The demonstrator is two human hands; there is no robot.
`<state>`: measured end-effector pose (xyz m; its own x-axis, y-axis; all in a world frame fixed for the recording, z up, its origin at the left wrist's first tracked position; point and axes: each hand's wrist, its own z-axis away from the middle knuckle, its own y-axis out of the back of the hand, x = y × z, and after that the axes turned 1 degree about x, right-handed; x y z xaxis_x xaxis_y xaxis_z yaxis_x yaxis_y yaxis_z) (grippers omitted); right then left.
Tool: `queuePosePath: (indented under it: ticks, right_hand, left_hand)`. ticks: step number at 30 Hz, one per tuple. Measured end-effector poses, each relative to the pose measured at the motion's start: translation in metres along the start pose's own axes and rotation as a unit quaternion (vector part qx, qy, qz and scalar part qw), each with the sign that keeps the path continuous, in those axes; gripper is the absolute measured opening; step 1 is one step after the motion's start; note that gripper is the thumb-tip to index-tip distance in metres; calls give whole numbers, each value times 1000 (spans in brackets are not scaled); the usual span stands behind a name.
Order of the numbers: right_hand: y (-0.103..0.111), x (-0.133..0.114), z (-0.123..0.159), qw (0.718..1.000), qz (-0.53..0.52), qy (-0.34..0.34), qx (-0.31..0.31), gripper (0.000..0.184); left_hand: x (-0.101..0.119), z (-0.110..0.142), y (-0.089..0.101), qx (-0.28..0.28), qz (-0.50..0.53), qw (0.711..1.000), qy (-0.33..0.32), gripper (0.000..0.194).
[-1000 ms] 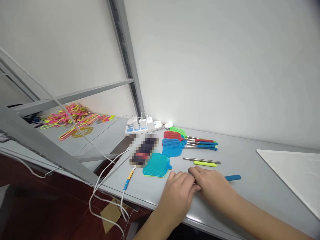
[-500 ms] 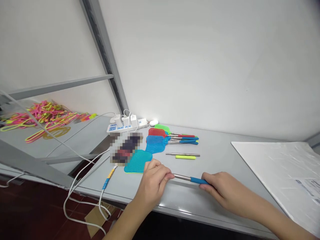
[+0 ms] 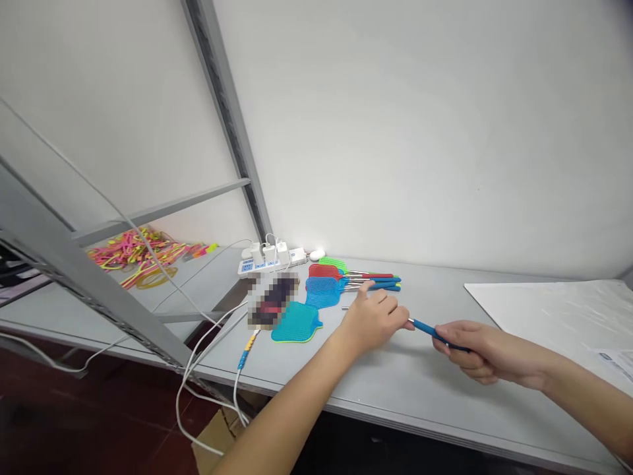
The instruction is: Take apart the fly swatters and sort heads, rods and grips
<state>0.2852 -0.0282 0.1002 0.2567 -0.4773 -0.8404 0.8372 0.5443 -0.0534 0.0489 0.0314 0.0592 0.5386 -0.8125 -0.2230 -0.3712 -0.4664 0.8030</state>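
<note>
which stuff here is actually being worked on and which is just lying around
In hand:
left hand
right hand
blue handle, gripped by both hands
teal swatter head

Lying about:
pile of swatters
power strip
coloured bands
white sheet

One head-worn camera looks forward and down, close over the grey table (image 3: 425,389).

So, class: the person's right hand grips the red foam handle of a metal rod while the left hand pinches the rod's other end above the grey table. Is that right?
Not quite. The head view shows the handle is blue, not red: the right hand grips the blue foam handle of the metal rod, while the left hand pinches the rod's other end above the grey table.
</note>
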Motion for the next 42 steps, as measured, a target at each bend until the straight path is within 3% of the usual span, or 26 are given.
queuePosePath:
  ticks: [2, 4, 9, 13, 15, 17, 20, 24, 26, 28, 29, 31, 33, 35, 36, 38, 42]
  right_hand:
    - [0, -1, 5, 994, 96, 9, 45, 41]
    - [1, 1, 6, 968, 228, 41, 97, 43]
    - [3, 20, -5, 830, 505, 99, 216, 42]
    - [7, 40, -19, 710, 649, 120, 245, 36]
    - [7, 44, -22, 682, 678, 137, 238, 35]
    - [2, 42, -24, 674, 682, 162, 232, 35]
    - [-15, 26, -24, 707, 640, 189, 235, 31]
    - [-32, -4, -26, 818, 508, 158, 220, 31]
    - [-30, -18, -28, 897, 401, 121, 138, 38]
    - [-23, -28, -31, 963, 266, 45, 9, 44]
    - [-19, -31, -33, 977, 207, 3, -50, 46]
    - [-16, -35, -36, 979, 157, -47, -121, 47]
    - [-19, -33, -39, 972, 215, -11, -97, 47]
    - [-27, -27, -41, 940, 334, 71, 1, 46]
    - [-31, -22, -43, 908, 401, 108, 54, 45]
    - [-37, -10, -50, 827, 525, 150, 132, 41]
    - [-41, 7, -64, 636, 696, 265, 201, 37]
  left_hand:
    - [-10, -10, -8, -28, 8, 999, -42, 39]
    - [-17, -17, -12, -44, 14, 997, -68, 43]
    - [-18, -20, -4, -94, 21, 991, -90, 40]
    - [-11, -7, 15, -149, 25, 987, -57, 34]
    - [-6, 0, 25, -170, 26, 984, -39, 33]
    - [-1, 4, 33, -187, 25, 982, -21, 31]
    - [3, 3, 45, -205, 0, 979, 8, 20]
    - [-1, -1, 56, -178, -41, 983, -11, 3]
    - [-4, -1, 58, -165, -36, 985, -49, 3]
    - [-4, 1, 57, -163, -30, 983, -73, 6]
    - [-4, 2, 57, -165, -29, 983, -75, 8]
    - [-5, 6, 55, -178, -27, 981, -69, 11]
    - [-8, 9, 56, -222, -2, 974, -50, 13]
    - [-14, 12, 60, -284, 44, 958, -23, 20]
    - [-18, 13, 63, -310, 69, 948, -7, 25]
    - [-26, 15, 71, -345, 109, 932, 29, 34]
    - [-33, 14, 84, -379, 204, 895, 114, 40]
